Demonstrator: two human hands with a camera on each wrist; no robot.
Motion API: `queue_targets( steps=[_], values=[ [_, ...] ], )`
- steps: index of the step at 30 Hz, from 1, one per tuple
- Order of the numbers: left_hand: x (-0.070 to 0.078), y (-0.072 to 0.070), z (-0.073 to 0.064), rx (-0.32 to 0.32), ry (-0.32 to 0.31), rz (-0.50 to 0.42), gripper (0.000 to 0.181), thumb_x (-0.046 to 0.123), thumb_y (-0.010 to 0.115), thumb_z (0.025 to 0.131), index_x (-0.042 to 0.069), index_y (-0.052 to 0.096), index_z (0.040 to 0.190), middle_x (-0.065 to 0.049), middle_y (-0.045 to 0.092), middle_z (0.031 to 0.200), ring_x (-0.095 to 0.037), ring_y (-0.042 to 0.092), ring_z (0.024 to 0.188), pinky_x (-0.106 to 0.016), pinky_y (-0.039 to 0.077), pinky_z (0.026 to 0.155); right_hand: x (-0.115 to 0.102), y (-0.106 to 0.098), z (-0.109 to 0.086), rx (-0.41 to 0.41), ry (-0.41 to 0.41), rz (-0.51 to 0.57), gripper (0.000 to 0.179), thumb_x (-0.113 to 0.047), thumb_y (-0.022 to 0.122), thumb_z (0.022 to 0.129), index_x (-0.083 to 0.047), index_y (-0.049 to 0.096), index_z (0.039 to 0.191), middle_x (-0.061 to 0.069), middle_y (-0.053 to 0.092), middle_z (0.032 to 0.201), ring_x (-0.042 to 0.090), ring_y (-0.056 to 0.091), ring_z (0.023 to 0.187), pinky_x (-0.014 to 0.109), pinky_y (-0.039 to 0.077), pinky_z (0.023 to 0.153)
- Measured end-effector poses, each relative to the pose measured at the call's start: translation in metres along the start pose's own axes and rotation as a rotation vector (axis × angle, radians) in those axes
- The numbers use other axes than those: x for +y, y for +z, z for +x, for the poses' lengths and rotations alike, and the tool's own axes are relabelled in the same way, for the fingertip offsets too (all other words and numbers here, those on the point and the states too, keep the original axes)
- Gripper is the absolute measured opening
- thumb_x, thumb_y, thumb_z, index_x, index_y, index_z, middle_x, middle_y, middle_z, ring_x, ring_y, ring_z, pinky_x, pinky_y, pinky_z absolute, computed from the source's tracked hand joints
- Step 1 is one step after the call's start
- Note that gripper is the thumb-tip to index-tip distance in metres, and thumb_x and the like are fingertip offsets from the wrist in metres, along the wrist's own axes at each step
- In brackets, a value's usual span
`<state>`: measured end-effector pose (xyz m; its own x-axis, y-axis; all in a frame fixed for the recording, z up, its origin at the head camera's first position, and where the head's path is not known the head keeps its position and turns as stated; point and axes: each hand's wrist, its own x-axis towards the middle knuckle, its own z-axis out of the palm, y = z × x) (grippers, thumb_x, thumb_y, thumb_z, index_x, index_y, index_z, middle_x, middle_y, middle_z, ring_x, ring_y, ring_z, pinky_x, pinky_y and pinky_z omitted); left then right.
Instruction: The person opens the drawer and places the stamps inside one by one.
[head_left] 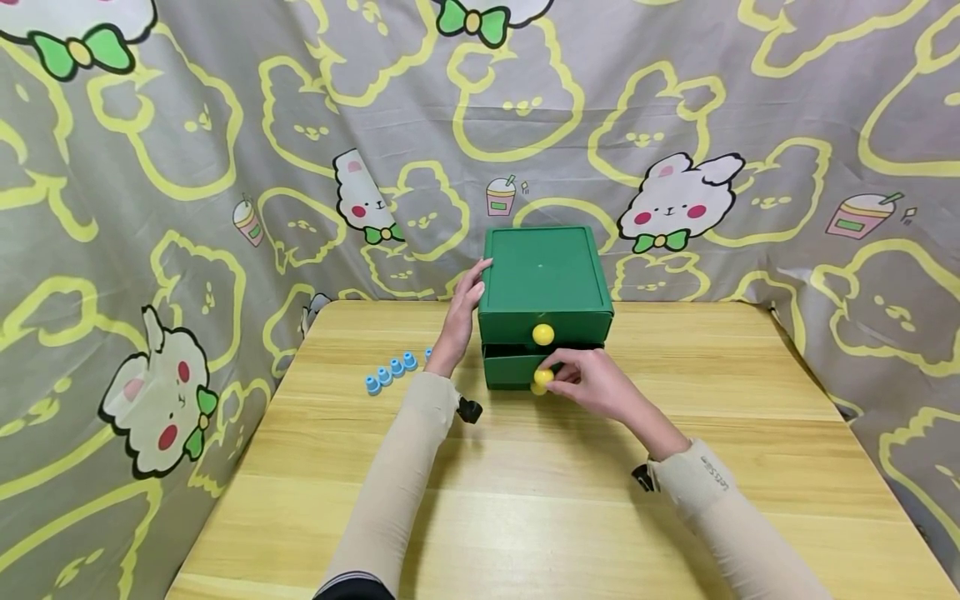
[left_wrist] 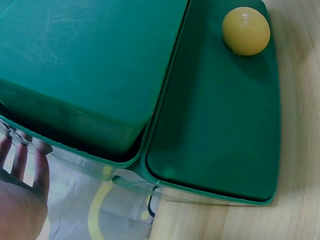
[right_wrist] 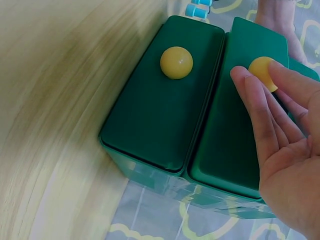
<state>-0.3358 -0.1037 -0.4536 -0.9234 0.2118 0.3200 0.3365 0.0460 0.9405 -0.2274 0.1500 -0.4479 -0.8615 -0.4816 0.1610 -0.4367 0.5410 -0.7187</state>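
Wearing beige sleeves (head_left: 401,487) with dark lettering (head_left: 715,472) behind the right hand (head_left: 596,382), pale-striped black cloth (head_left: 356,587) farther behind the left hand (head_left: 456,325), small black pieces (head_left: 470,410) just behind both.

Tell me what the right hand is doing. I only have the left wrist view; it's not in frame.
Observer: Right hand pinches the middle knob of the partly pulled-out drawer.
Operator: Any drawer above that one?
Observer: Yes, a top drawer with its own yellow knob; looks closed.
Operator: Anything else on the table?
Observer: A row of small blue pieces, left of the green box in the head view.
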Motion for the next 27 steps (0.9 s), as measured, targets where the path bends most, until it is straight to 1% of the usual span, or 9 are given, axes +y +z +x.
queue_targets(
  steps=[7,14,20,27],
  values=[
    [-0.0007,0.0006,0.0009,0.004,-0.008,0.012,0.051,0.045,0.039,0.106,0.036,0.044,0.157,0.010,0.026,0.168,-0.021,0.025,0.155,-0.058,0.022,0.124,0.0018,0.0000,0.0020,0.005,0.005,-0.004,0.016,-0.009,0.079,0.091,-0.017,0.076,0.105,-0.002,0.078,0.093,0.009,0.074,0.081,0.028,0.059,0.071],
    [-0.0017,0.0001,0.0005,0.005,-0.009,0.020,0.049,0.043,0.038,0.107,0.038,0.044,0.156,0.013,0.026,0.168,-0.020,0.025,0.155,-0.056,0.022,0.125,0.0025,-0.0001,0.0035,0.003,0.022,-0.006,0.016,-0.011,0.079,0.091,-0.018,0.076,0.105,-0.002,0.078,0.094,0.009,0.073,0.081,0.029,0.060,0.072],
    [-0.0016,0.0000,0.0004,-0.002,-0.005,0.016,0.053,0.044,0.038,0.106,0.034,0.043,0.158,0.010,0.026,0.168,-0.021,0.024,0.156,-0.057,0.021,0.124,0.0035,0.0010,0.0043,0.005,0.027,-0.008,0.016,-0.011,0.079,0.091,-0.018,0.076,0.105,-0.002,0.077,0.094,0.009,0.074,0.082,0.029,0.060,0.073],
    [-0.0025,0.0005,0.0016,-0.001,-0.009,0.014,0.054,0.040,0.036,0.107,0.027,0.040,0.160,0.005,0.023,0.170,-0.024,0.023,0.157,-0.057,0.021,0.125,0.0041,0.0010,0.0062,0.005,0.034,0.005,0.016,-0.010,0.079,0.091,-0.017,0.076,0.105,0.000,0.078,0.096,0.010,0.074,0.082,0.028,0.060,0.072]
  ],
)
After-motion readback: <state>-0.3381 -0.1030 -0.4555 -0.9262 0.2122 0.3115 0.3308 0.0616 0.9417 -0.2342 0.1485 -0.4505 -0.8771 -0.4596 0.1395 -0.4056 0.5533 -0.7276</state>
